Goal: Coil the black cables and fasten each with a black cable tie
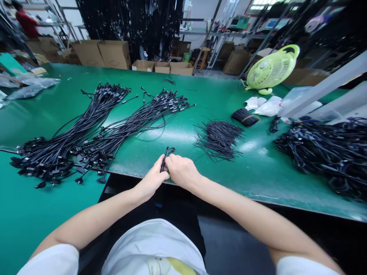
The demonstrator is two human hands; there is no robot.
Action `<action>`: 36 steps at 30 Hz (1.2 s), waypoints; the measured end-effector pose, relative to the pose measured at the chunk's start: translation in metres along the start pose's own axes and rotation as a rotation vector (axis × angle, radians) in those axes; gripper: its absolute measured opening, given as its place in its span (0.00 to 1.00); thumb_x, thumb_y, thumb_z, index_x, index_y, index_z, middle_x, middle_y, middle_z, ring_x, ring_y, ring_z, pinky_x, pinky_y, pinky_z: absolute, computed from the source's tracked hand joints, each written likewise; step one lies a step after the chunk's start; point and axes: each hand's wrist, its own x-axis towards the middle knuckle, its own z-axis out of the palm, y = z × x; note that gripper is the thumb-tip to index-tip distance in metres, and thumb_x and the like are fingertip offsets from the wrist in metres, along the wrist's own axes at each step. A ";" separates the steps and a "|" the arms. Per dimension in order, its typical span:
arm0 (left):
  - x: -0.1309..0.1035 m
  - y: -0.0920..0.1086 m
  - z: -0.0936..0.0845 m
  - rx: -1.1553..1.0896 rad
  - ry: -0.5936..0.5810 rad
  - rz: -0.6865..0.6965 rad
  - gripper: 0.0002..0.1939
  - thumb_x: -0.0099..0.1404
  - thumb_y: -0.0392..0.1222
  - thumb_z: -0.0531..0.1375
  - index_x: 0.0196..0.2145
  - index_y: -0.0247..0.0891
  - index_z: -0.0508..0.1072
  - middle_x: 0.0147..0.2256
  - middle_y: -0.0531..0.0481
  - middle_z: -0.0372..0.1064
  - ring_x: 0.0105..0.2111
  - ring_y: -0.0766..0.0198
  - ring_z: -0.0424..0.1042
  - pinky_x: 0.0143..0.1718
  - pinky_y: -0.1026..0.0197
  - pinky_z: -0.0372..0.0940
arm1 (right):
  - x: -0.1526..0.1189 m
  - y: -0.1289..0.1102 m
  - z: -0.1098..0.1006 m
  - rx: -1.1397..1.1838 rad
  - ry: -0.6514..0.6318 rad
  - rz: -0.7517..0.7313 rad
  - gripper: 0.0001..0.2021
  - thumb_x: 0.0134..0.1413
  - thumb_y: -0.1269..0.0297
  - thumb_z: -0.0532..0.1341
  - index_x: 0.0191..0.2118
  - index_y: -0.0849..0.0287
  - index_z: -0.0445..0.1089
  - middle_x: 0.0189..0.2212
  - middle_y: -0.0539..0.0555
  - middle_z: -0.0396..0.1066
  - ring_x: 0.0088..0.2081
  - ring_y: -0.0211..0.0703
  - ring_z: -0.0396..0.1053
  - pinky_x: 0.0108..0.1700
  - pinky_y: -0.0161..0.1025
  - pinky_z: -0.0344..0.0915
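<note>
At the table's front edge my left hand (155,175) and my right hand (181,170) meet, both closed on a folded black cable (168,152). Its looped ends stick up above my fingers; the rest is hidden in my grip. To the left lie two long bundles of black cables (94,110) (137,118), with plugs at the near end and small connectors at the far end. Right of my hands is a loose pile of short black ties (219,138). Behind it rests a banded bundle of black ties (245,117).
A heap of coiled black cables (329,152) covers the right end of the green table (177,187). A yellow-green fan (272,70) stands at the back right near white crumpled wrappers (268,105). Plastic bags (31,87) lie far left. Cardboard boxes (114,53) stand beyond the table; a person in red (25,21) is further back.
</note>
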 end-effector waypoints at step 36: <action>-0.022 -0.001 -0.018 0.654 -0.081 0.187 0.10 0.61 0.47 0.61 0.32 0.37 0.73 0.30 0.52 0.64 0.31 0.65 0.66 0.39 0.61 0.63 | -0.038 0.005 -0.012 0.456 0.263 0.220 0.16 0.66 0.67 0.50 0.27 0.60 0.66 0.23 0.51 0.64 0.27 0.37 0.58 0.32 0.35 0.51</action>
